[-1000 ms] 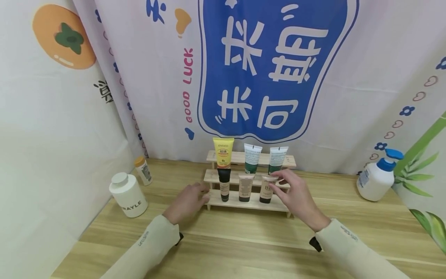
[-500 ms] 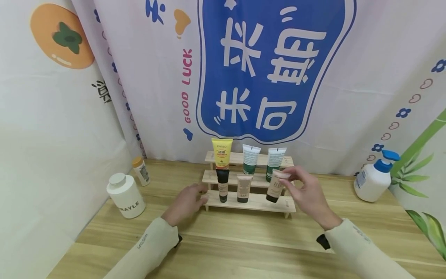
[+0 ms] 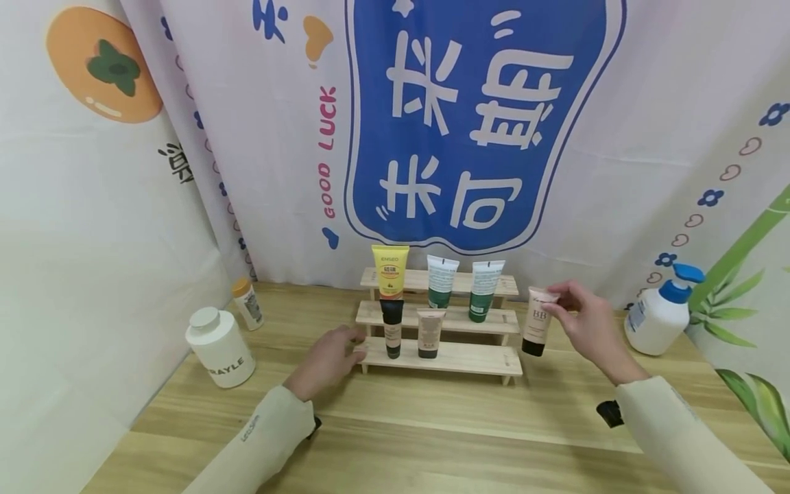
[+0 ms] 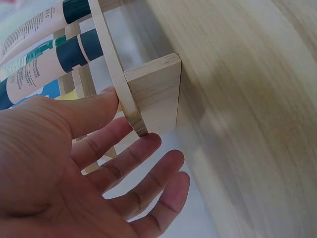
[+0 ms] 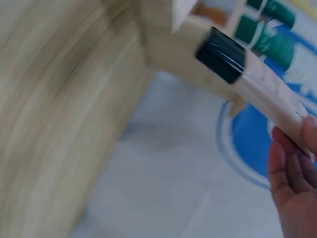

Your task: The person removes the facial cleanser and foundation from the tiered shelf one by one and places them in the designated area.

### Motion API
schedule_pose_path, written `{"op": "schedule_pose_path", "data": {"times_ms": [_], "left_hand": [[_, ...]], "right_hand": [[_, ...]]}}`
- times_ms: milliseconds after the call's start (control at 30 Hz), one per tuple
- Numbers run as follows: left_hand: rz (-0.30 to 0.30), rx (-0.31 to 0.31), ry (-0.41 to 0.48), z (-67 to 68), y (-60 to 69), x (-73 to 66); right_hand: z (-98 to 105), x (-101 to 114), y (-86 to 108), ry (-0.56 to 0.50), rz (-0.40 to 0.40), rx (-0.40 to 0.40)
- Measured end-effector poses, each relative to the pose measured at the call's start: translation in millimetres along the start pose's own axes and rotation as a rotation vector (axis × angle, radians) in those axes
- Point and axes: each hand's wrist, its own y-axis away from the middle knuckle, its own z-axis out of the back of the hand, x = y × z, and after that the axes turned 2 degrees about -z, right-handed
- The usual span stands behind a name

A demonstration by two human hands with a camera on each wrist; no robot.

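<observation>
BB tube (image 3: 536, 325): was off the wooden rack (image 3: 459, 320), just beside it at 3 o'clock, cap down and slightly tilted; to me it looked held above the tabletop (image 3: 432, 432), set on nothing
Right hand (image 3: 589, 328): thumb and fingers pinched the pale upper end of that tube; my right wrist feed agreed, though it was blurred
Left hand (image 3: 327, 358): sat at the rack's 8 o'clock, thumb and fingers bent about the end of the lowest step (image 3: 472, 358); I took it for a steadying grasp
Lowest step: bore the black-topped tube (image 3: 392, 331) and, at that one's 3 o'clock, the beige tube (image 3: 430, 334), both upright
Middle step (image 3: 504, 320): bore two white-and-green tubes (image 3: 441, 283); the yellow tube (image 3: 390, 272), at their 9 o'clock, seemed to share it, its base hidden from me
Standing tubes: I counted five on the rack
Unsettled tube: I judged only the pinched one unfinished, since it rested nowhere
Bystanders: white jar (image 3: 221, 350) and orange-capped bottle (image 3: 249, 307) at 9 o'clock, pump bottle (image 3: 657, 320) at 3 o'clock beyond the right hand, all untouched
</observation>
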Motion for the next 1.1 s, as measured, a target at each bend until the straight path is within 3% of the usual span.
{"op": "schedule_pose_path", "data": {"times_ms": [200,467,633,1100], "left_hand": [[0.009,0.007,0.005,0.1,-1.2,0.9],[0.01,0.013,0.018,-0.5,-0.9,1.5],[0.019,0.007,0.021,-0.8,-1.1,1.7],[0.02,0.012,0.008,-1.0,-1.8,3.3]], "right_hand": [[-15,-29,-13.4,-0.016,-0.138,0.221],[-37,-56,-30.8,-0.133,-0.315,0.394],[-52,-63,-37.3,-0.194,-0.417,0.428],[-76,-76,-31.5,-0.203,-0.443,0.425]]}}
